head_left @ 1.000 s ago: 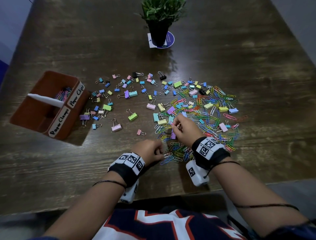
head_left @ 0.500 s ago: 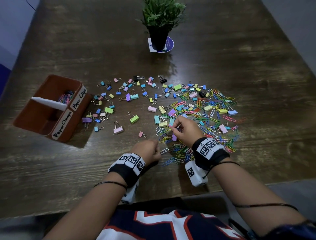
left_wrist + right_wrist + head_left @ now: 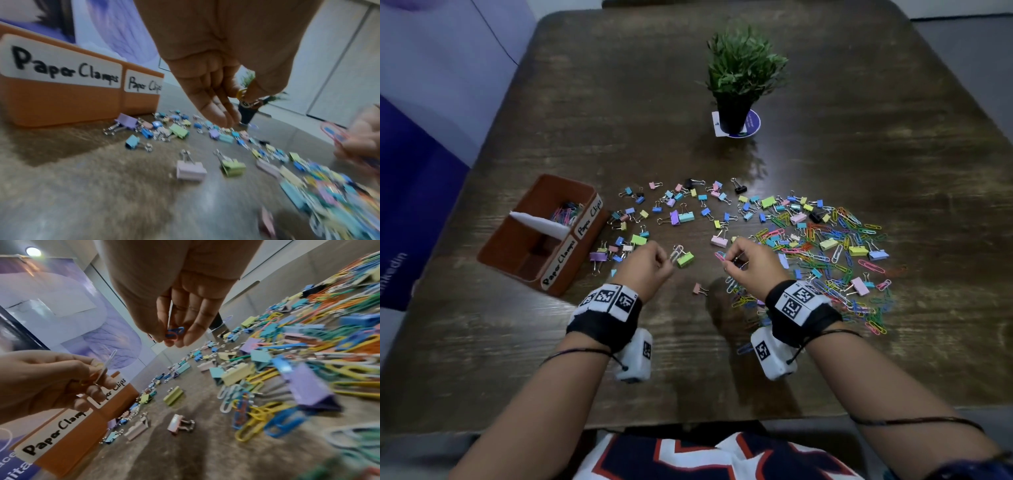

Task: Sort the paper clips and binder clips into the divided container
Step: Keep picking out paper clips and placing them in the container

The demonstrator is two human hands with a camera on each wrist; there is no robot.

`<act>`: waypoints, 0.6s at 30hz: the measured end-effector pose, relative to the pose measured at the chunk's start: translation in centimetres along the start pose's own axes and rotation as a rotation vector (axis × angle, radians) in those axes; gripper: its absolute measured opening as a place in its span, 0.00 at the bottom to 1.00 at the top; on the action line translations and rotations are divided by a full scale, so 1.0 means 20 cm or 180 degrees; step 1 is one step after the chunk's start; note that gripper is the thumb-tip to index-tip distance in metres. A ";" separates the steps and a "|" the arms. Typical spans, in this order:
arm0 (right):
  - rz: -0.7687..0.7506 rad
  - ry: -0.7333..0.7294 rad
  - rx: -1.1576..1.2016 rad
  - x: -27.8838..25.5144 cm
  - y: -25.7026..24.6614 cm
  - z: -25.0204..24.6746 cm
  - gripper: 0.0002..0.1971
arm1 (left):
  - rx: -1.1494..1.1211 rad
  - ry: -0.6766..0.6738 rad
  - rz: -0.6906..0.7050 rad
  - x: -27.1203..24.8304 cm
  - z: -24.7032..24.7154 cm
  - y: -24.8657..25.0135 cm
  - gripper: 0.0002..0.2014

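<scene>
Both hands raised above the wooden table (image 3: 859,102). Our left hand (image 3: 645,270) pinches a few paper clips, white and yellow among them (image 3: 107,365), between thumb and fingertips. Our right hand (image 3: 751,263) pinches pink and blue paper clips (image 3: 174,333). Divided container (image 3: 517,253) sits left; its far "Paper Clips" compartment (image 3: 566,210) holds some clips. Binder clips (image 3: 678,214) scattered mid-table; loose clip pile (image 3: 835,246) to the right.

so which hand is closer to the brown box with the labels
Left. The left hand hangs just right of the brown box, holding paper clips. The right hand is farther right, at the clip pile's edge.
</scene>
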State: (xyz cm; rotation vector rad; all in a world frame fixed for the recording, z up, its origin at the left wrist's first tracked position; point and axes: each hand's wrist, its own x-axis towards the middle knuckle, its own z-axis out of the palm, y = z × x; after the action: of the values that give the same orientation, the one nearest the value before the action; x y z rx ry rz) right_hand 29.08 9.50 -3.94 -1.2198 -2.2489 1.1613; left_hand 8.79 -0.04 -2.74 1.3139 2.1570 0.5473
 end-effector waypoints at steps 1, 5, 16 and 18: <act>-0.0025 -0.0008 0.0002 0.02 -0.04 0.02 0.05 | -0.0134 0.0095 -0.0060 0.02 -0.06 -0.03 0.04; -0.0093 0.0019 0.0054 0.11 -0.16 0.10 0.06 | -0.0354 0.0648 -0.0270 0.10 -0.30 -0.17 0.03; 0.0010 -0.0018 -0.0060 0.24 -0.28 0.29 0.07 | 0.0273 0.0946 -0.1122 0.39 -0.73 -0.45 0.13; 0.0044 -0.0004 -0.0014 0.26 -0.29 0.31 0.07 | 0.0306 0.1060 -0.1078 0.39 -0.76 -0.47 0.10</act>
State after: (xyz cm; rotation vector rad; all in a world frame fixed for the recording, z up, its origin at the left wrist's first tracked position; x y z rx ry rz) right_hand 19.13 8.77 -3.61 -1.2386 -2.2485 1.1632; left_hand -10.17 1.83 1.38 0.9201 2.6382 0.5583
